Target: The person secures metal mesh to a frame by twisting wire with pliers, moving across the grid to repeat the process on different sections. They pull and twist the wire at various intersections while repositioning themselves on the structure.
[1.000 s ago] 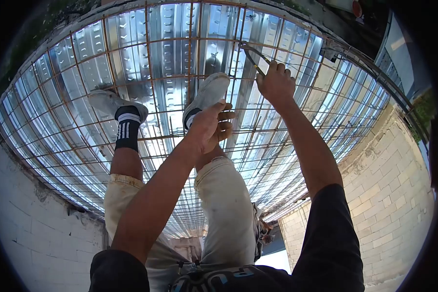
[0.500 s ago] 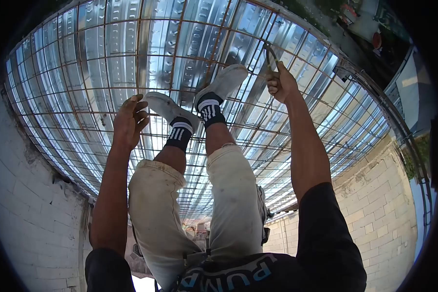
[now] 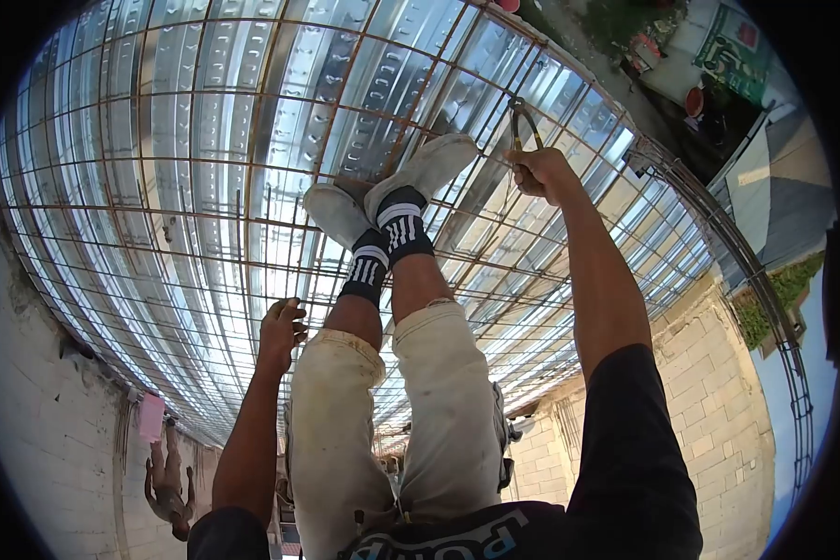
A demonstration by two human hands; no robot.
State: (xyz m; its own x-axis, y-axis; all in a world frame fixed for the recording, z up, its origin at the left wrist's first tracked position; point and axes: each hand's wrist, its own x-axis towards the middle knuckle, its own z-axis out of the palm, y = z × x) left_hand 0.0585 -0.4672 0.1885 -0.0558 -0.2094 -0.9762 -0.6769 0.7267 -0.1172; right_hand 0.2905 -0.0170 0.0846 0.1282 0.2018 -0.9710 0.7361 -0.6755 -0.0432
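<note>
My right hand (image 3: 541, 175) is closed round the handles of a pair of pincers (image 3: 528, 123), whose handles stand somewhat apart. The jaws point away from me and overlap a crossing of the rusty rebar mesh (image 3: 364, 107). Lower on the left, my left hand (image 3: 283, 331) hangs over the mesh with loosely bent fingers, some gaps showing between them, and nothing visible in it. Both my feet, in grey shoes (image 3: 429, 168), rest on the mesh close together. Ribbed shiny metal decking (image 3: 224, 121) lies beneath the bars.
Block walls (image 3: 719, 401) rise on both sides. A long bundle of rebar (image 3: 751, 266) runs past the right edge of the decking. At lower left another person (image 3: 168, 485) is near the wall, by a pink object (image 3: 151, 417). Beyond the far edge lies lower ground with a green banner (image 3: 733, 54).
My left hand has moved down and nearer my knee. My feet have come closer together. The pincers' handles show more spread, and another person has come into view at lower left.
</note>
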